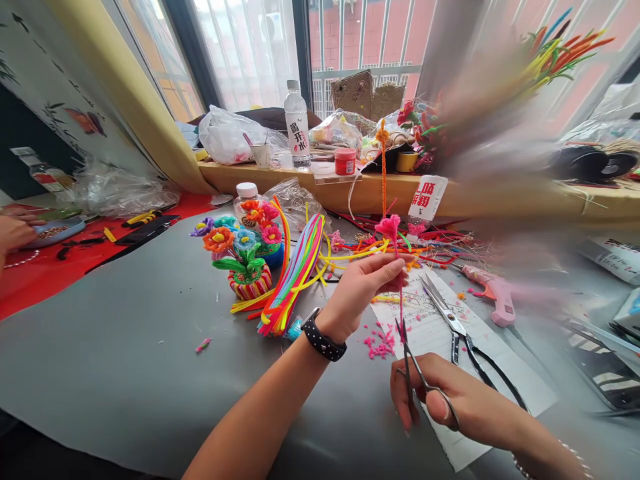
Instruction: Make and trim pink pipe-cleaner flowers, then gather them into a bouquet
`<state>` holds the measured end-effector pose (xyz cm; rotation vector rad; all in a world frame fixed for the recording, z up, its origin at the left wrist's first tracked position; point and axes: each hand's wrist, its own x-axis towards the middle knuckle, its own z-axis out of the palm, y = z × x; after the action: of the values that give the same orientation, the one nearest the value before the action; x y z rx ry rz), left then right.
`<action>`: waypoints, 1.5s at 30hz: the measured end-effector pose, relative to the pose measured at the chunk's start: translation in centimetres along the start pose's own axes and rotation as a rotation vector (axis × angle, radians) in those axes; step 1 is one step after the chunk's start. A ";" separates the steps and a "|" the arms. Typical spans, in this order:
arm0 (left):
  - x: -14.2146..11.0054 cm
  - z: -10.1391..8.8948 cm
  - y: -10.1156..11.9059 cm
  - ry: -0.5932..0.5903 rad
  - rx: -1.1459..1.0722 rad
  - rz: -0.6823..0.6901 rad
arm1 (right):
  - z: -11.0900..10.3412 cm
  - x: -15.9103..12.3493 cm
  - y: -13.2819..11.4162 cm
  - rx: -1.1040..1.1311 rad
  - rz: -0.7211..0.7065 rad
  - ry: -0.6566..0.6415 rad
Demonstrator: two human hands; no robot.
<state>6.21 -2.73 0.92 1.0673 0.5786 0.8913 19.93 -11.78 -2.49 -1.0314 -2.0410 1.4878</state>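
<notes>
My left hand (373, 280), wearing a black dotted watch strap, is closed on the stem of a pink pipe-cleaner flower (389, 227). The flower's head stands upright above the fingers, and its thin stem hangs down below them. In my right hand (440, 387) is a small pair of scissors (411, 360), thumb and fingers in the handles. Its blades point up, slightly parted, at the lower stem; whether they touch it I cannot tell. Pink fuzz clippings (381, 343) lie on the table beside the blades.
Large black-handled scissors (453, 320) lie on a written paper sheet (525, 390), near a pink glue gun (493, 290). Left stand a pot of fuzzy flowers (250, 287) and a bundle of coloured pipe cleaners (295, 280). Another person's hand (17, 230) shows at far left. The right side is blurred.
</notes>
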 end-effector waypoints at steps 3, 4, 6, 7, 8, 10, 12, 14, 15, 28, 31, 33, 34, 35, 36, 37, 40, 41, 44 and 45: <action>0.0 0.1 0.0 0.000 0.000 -0.004 | 0.0 0.0 0.2 0.004 -0.008 0.005; 0.0 0.1 0.0 -0.002 -0.001 -0.004 | 0.1 0.1 0.3 0.005 -0.011 0.006; -0.1 0.2 0.0 -0.002 -0.005 -0.002 | 0.1 0.1 0.3 0.012 -0.015 0.013; -0.1 0.2 0.1 0.000 -0.006 -0.001 | 0.1 0.1 0.4 0.021 -0.017 0.017; -0.1 0.2 0.1 0.003 -0.008 0.001 | 0.2 0.1 0.4 0.032 -0.019 0.019; -0.1 0.2 0.1 0.010 -0.007 0.006 | 0.2 0.1 0.4 0.061 -0.023 0.022; -0.1 0.2 0.1 0.012 -0.006 0.011 | 0.1 0.1 0.4 0.097 -0.027 0.022; -0.1 0.2 0.1 0.010 -0.012 0.014 | 0.1 0.1 0.5 0.131 -0.029 0.026; -0.1 0.1 0.1 0.012 -0.018 0.016 | 0.1 0.2 0.6 0.147 -0.028 0.026; 0.2 -0.2 -0.2 0.095 -0.103 0.058 | 0.4 0.7 0.2 0.240 -0.010 0.136; 0.3 -0.2 -0.3 0.114 -0.122 0.068 | 0.5 0.6 0.5 0.251 -0.018 0.151; 0.3 -0.2 -0.2 0.126 -0.134 0.069 | 0.5 0.6 0.6 0.236 -0.016 0.163; 0.3 -0.2 -0.2 0.133 -0.142 0.068 | 0.5 0.6 0.6 0.221 -0.012 0.168; 0.3 -0.2 -0.2 0.138 -0.150 0.067 | 0.4 0.6 0.7 0.205 -0.006 0.172; 0.3 -0.1 -0.2 0.143 -0.158 0.065 | 0.4 0.6 0.7 0.191 -0.001 0.173; 0.3 -0.1 -0.1 0.146 -0.165 0.065 | 0.4 0.6 0.7 0.181 0.002 0.172; 0.2 0.0 -0.1 0.154 -0.176 0.066 | 0.4 0.6 0.9 0.164 0.005 0.172; 0.2 0.0 -0.1 0.156 -0.178 0.064 | 0.4 0.6 0.9 0.160 0.008 0.174; 0.2 -0.1 -0.1 0.162 -0.179 0.062 | 0.5 0.6 1.0 0.141 0.014 0.184; 0.2 -0.1 -0.1 0.162 -0.178 0.063 | 0.5 0.6 1.0 0.134 0.013 0.188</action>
<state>6.32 -2.50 0.79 0.8614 0.5906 1.0705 19.49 -11.50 -3.67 -1.0879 -1.7837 1.4538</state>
